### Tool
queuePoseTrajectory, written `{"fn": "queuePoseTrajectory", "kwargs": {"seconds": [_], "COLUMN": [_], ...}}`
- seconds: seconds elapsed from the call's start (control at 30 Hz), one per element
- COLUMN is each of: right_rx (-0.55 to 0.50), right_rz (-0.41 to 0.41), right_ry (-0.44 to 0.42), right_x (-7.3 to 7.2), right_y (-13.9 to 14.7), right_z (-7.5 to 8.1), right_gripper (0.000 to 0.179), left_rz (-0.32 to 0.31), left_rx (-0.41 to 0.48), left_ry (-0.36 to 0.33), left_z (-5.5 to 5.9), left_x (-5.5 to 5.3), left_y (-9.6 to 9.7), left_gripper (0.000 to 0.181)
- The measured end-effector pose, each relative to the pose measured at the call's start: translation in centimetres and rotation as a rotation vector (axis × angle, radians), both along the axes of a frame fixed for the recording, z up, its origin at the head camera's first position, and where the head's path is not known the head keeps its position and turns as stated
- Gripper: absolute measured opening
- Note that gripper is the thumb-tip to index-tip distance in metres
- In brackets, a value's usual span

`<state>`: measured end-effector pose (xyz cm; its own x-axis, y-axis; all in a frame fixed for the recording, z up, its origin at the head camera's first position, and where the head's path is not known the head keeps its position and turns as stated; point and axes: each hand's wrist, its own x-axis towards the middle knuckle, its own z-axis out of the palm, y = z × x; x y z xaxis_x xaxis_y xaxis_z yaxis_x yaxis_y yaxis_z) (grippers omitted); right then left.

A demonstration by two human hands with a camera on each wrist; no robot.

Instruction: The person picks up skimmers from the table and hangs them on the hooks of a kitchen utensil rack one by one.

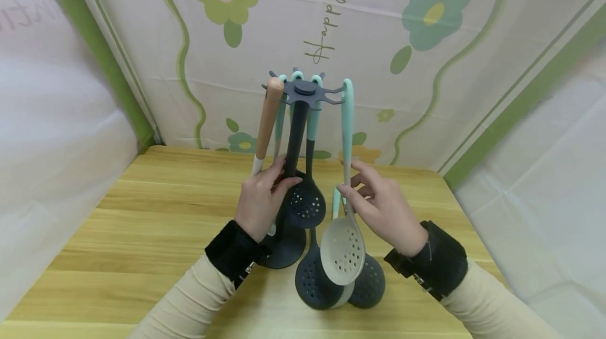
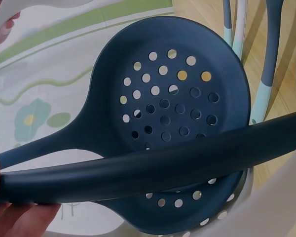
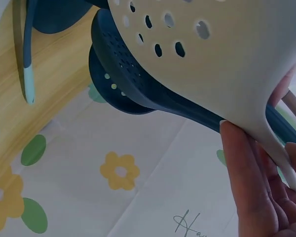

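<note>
A dark utensil stand rises from the table, its hooked top ring carrying several utensils. My left hand grips the stand's post partway up; in the left wrist view the post crosses in front of a dark skimmer. With thumb and fingers, my right hand pinches a cream skimmer low on its mint-green handle. That handle's top end is right at the ring's right-hand hook. Up close in the right wrist view, fingertips lie against the neck of the cream skimmer.
A wooden-handled utensil hangs on the stand's left side. Below the cream skimmer, a dark perforated utensil and another dark head lie on the wooden table. A flower-printed curtain stands behind.
</note>
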<state>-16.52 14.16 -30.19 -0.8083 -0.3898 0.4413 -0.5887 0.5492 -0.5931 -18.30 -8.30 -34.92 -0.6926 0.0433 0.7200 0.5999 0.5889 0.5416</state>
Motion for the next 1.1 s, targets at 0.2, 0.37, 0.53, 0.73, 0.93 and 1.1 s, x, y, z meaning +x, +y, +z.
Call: {"fn": "queuePoseTrajectory", "kwargs": {"seconds": [0.2,0.37,0.53,0.73,0.93,1.1], "right_rx": [-0.011,-0.022,-0.022,-0.002,0.018,0.013], "right_rz": [0.012,0.012,0.003,-0.007,0.005,0.023], "right_ry": [-0.008,-0.03,-0.04,-0.011,0.032,0.027], "right_x": [-0.2,-0.1,0.1,0.1,0.1,-0.2], "right_y": [-0.3,-0.6,-0.8,-0.8,-1.1,-1.7], "right_z": [0.1,0.2,0.1,0.0,-0.3,-0.7], "right_gripper": [0.042,0.039,0.036,0.036,0.036,0.035], "left_rz": [0.004,0.007,0.006,0.013,0.016,0.021], "left_rx": [-0.003,-0.011,-0.013,-0.019,-0.024,-0.029], "left_ry": [0.004,0.014,0.027,0.023,0.019,0.034], "left_z": [0.0,-0.1,-0.1,-0.2,-0.2,-0.3], "left_x": [0.0,-0.1,-0.1,-0.2,-0.1,-0.1], "left_y": [0.0,0.0,0.0,0.0,0.0,0.0], "left_gripper": [0.035,0.034,0.035,0.035,0.035,0.035]}}
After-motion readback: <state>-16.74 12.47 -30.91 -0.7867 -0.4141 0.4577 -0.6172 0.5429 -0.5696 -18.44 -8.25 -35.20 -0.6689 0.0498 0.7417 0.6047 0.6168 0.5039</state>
